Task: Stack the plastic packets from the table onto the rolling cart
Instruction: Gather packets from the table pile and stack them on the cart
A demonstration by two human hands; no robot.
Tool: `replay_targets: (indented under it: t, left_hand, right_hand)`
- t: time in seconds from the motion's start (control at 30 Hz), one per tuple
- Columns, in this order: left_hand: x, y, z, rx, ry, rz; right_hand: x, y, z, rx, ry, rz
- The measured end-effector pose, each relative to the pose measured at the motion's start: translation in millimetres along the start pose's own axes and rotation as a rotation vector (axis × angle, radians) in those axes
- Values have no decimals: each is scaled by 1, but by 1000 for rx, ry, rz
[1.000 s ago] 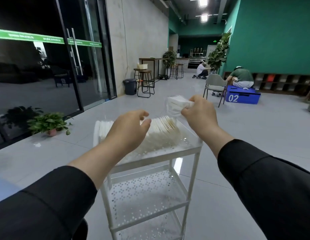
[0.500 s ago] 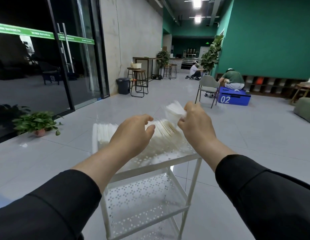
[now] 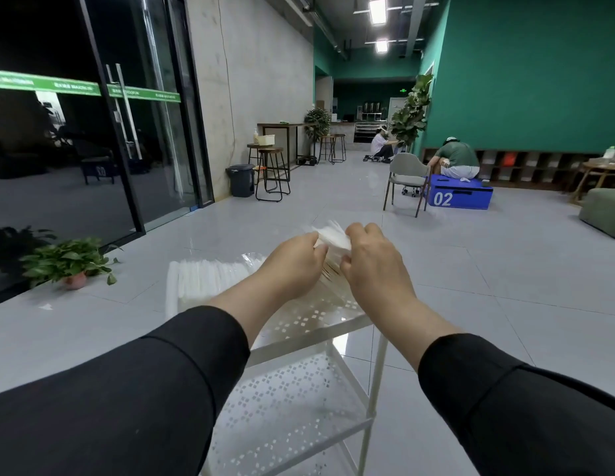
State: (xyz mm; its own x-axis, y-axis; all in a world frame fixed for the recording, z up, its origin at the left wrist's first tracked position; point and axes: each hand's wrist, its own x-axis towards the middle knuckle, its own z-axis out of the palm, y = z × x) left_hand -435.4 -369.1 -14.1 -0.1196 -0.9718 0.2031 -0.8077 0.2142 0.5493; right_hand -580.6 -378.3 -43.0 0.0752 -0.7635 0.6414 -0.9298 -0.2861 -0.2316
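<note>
Thin, slippery plastic packet (image 3: 330, 235), light and floppy, above the rolling cart (image 3: 313, 333).
My left hand (image 3: 292, 261) and right hand (image 3: 371, 259) both pinch its edges; I judge a grip there best.

Potted plant (image 3: 70, 266) on the floor by the glass doors (image 3: 127, 132). Grey bin (image 3: 242, 180) beside two stools (image 3: 270, 173); a grey chair (image 3: 405, 178) stands next to a blue box (image 3: 459, 195) marked 02. Seated person (image 3: 457, 159) on that box.

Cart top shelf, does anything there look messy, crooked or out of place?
Nothing stands out. The plastic packets lie in an orderly row on the top shelf of the rolling cart. Both the left hand and the right hand grip one more packet above the row's right end.
</note>
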Motion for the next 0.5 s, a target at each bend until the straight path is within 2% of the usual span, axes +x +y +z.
replay_targets:
  t: [0.13,0.23,0.4,0.5]
  left_hand:
    - [14,13,8,-201,-25,-64]
    - [23,15,13,-207,-24,-67]
    - [35,11,23,-207,-10,-47]
    - [36,7,28,-189,20,-48]
  right_hand:
    - [0,4,6,-121,20,4]
    - [-1,9,9,-215,61,20]
    - [-2,27,7,92,-110,41]
    - [-4,37,7,193,-164,1]
